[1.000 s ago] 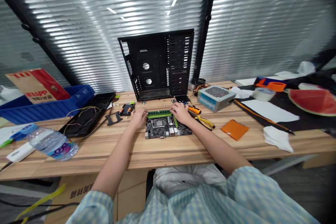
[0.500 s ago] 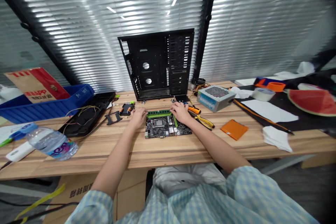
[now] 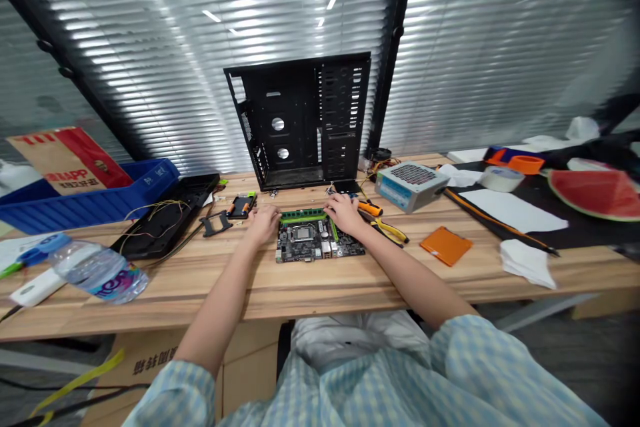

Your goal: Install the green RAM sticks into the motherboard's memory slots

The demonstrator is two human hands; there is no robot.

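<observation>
A dark motherboard point(image 3: 313, 243) lies flat on the wooden table point(image 3: 310, 287) in front of me. A green memory stick point(image 3: 303, 215) runs along its far edge. My left hand point(image 3: 264, 222) rests at the stick's left end, fingers curled down onto it. At the stick's right end my right hand point(image 3: 344, 212) presses with bent fingers. Both hands touch the stick and the board's far edge.
An open black computer case point(image 3: 300, 123) stands upright behind the board. A grey power supply point(image 3: 411, 185), orange-handled pliers point(image 3: 383, 223) and an orange pad point(image 3: 447, 245) lie right. A black side panel point(image 3: 167, 217), blue bin point(image 3: 90, 197) and water bottle point(image 3: 97, 272) lie left. A watermelon slice point(image 3: 595, 192) sits far right.
Nothing has visibly moved on the table; both hands stay at the ends of the memory stick. The view has shifted very slightly.
</observation>
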